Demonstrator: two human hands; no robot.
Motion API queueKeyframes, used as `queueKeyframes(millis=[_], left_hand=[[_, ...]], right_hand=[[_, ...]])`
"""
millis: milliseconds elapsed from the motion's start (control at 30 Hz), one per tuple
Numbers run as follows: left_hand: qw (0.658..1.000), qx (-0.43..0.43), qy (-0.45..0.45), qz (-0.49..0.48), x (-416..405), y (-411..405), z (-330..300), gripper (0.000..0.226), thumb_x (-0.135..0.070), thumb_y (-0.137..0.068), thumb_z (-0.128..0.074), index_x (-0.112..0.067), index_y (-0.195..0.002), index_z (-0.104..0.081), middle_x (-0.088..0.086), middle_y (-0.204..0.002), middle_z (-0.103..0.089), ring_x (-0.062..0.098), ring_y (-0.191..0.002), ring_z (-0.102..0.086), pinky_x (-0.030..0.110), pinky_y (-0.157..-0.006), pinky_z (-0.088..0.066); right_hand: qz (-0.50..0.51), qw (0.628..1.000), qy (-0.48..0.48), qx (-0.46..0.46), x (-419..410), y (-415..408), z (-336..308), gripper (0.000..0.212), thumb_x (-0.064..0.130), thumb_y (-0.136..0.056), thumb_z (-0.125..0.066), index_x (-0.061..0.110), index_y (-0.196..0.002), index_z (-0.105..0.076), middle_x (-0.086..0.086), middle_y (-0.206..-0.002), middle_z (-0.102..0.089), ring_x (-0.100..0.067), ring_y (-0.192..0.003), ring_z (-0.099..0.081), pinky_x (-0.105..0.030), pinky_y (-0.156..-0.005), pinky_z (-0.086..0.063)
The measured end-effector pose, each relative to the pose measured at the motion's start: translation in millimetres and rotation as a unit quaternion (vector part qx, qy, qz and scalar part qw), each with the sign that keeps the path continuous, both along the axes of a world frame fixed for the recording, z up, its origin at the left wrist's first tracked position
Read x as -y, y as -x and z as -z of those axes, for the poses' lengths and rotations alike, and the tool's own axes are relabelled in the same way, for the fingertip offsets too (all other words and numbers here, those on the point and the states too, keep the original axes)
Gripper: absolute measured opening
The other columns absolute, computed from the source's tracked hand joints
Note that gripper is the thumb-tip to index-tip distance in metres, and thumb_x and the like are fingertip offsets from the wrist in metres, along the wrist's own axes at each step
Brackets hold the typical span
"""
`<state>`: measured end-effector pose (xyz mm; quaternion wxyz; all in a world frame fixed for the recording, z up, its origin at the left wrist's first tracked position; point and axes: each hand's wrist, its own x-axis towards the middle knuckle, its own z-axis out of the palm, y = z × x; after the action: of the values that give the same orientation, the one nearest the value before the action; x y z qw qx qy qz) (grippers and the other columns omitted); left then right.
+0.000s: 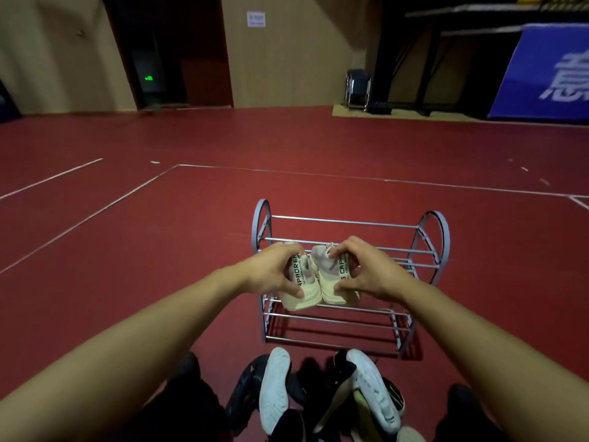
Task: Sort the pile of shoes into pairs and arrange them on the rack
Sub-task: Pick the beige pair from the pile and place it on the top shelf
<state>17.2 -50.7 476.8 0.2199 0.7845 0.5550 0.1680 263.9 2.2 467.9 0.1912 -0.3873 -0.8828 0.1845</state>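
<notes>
cream shoes (314,282) (printed "CAPAOREN"), both hands

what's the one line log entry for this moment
left hand grips cream shoe | right hand grips its mate | over grey rack | pile remains on floor

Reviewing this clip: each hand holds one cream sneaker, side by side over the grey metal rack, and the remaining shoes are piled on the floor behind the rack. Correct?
Not quite. The head view shows the pile of remaining shoes in front of the rack, nearest the person, not behind it. The rest holds: left hand and right hand each grip one cream sneaker, side by side.
</notes>
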Motion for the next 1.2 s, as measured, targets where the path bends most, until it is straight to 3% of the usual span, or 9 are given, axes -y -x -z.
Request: queueKeyframes(millis=[67, 200, 300, 433, 633, 733, 867, 1000, 1200], left_hand=[[0.999, -0.028, -0.041, -0.007, -7, 2, -4, 0.046, -0.032, -0.07, -0.09, -0.022, -0.099, -0.055, -0.009, -0.093, -0.049, 0.003, -0.082, -0.049, 0.015, -0.062, -0.036], [0.993, -0.066, -0.099, -0.025, -33, 7, 3, 0.047, -0.033, -0.074, -0.087, -0.012, -0.099, -0.053, -0.007, -0.092, -0.046, 0.008, -0.087, -0.033, 0.025, -0.068, -0.026], [0.989, -0.088, -0.112, -0.032, -64, 11, 14, 0.041, -0.028, -0.076, -0.085, -0.013, -0.095, -0.053, -0.003, -0.099, -0.052, 0.013, -0.096, -0.036, 0.03, -0.079, -0.035], [0.985, -0.114, -0.117, -0.054, -111, 18, 37, 0.04, -0.025, -0.077, -0.082, -0.016, -0.107, -0.057, -0.005, -0.112, -0.054, 0.015, -0.109, -0.039, 0.039, -0.095, -0.045], [0.984, -0.128, -0.099, -0.077, -181, 34, 66, 0.043, -0.03, -0.076, -0.081, -0.023, -0.109, -0.055, -0.006, -0.114, -0.054, 0.017, -0.11, -0.041, 0.047, -0.091, -0.049], [0.983, -0.132, -0.098, -0.078, -206, 40, 78, 0.041, -0.03, -0.076, -0.081, -0.024, -0.106, -0.053, -0.006, -0.114, -0.054, 0.016, -0.107, -0.039, 0.045, -0.091, -0.048], [0.983, -0.143, -0.085, -0.075, -230, 41, 91, 0.052, -0.027, -0.075, -0.079, -0.02, -0.12, -0.054, -0.004, -0.121, -0.053, 0.017, -0.113, -0.04, 0.043, -0.093, -0.048], [0.984, -0.15, -0.056, -0.076, -237, 37, 103, 0.055, -0.021, -0.075, -0.078, -0.02, -0.123, -0.052, -0.003, -0.123, -0.05, 0.019, -0.116, -0.039, 0.043, -0.095, -0.047], [0.986, -0.114, -0.058, -0.104, -227, 33, 114, 0.062, -0.026, -0.08, -0.075, -0.019, -0.135, -0.046, 0.0, -0.133, -0.045, 0.022, -0.125, -0.038, 0.047, -0.097, -0.048]], right_hand=[[0.001, 1.0, -0.027, -0.006, -7, 2, -3, 0.054, 0.033, -0.064, -0.09, 0.031, -0.109, -0.059, 0.019, -0.104, -0.048, 0.001, -0.089, -0.051, -0.017, -0.074, -0.042], [-0.006, 0.998, -0.067, -0.016, -31, 11, 6, 0.048, 0.026, -0.067, -0.087, 0.032, -0.103, -0.056, 0.025, -0.1, -0.042, 0.005, -0.085, -0.046, -0.018, -0.07, -0.036], [-0.01, 0.995, -0.092, -0.024, -60, 18, 19, 0.05, 0.025, -0.067, -0.087, 0.032, -0.103, -0.054, 0.023, -0.104, -0.042, 0.002, -0.092, -0.045, -0.021, -0.074, -0.037], [-0.012, 0.994, -0.108, -0.024, -107, 26, 41, 0.052, 0.027, -0.068, -0.087, 0.034, -0.105, -0.051, 0.02, -0.108, -0.045, -0.007, -0.099, -0.052, -0.03, -0.08, -0.05], [0.01, 0.993, -0.116, -0.025, -175, 46, 78, 0.047, 0.027, -0.071, -0.085, 0.027, -0.108, -0.055, 0.012, -0.109, -0.049, -0.013, -0.1, -0.054, -0.037, -0.077, -0.052], [0.014, 0.993, -0.112, -0.033, -197, 54, 93, 0.045, 0.025, -0.072, -0.084, 0.024, -0.107, -0.056, 0.012, -0.107, -0.05, -0.01, -0.093, -0.051, -0.033, -0.072, -0.048], [0.012, 0.993, -0.109, -0.036, -216, 60, 111, 0.045, 0.025, -0.073, -0.084, 0.023, -0.109, -0.057, 0.01, -0.108, -0.05, -0.006, -0.092, -0.048, -0.027, -0.071, -0.042], [0.018, 0.995, -0.087, -0.045, -218, 61, 123, 0.045, 0.023, -0.074, -0.083, 0.021, -0.112, -0.058, 0.009, -0.11, -0.049, -0.012, -0.094, -0.053, -0.032, -0.074, -0.05], [0.043, 0.998, -0.043, -0.026, -209, 59, 134, 0.053, 0.027, -0.08, -0.078, 0.028, -0.126, -0.052, 0.012, -0.131, -0.039, -0.015, -0.103, -0.057, -0.037, -0.077, -0.055]])
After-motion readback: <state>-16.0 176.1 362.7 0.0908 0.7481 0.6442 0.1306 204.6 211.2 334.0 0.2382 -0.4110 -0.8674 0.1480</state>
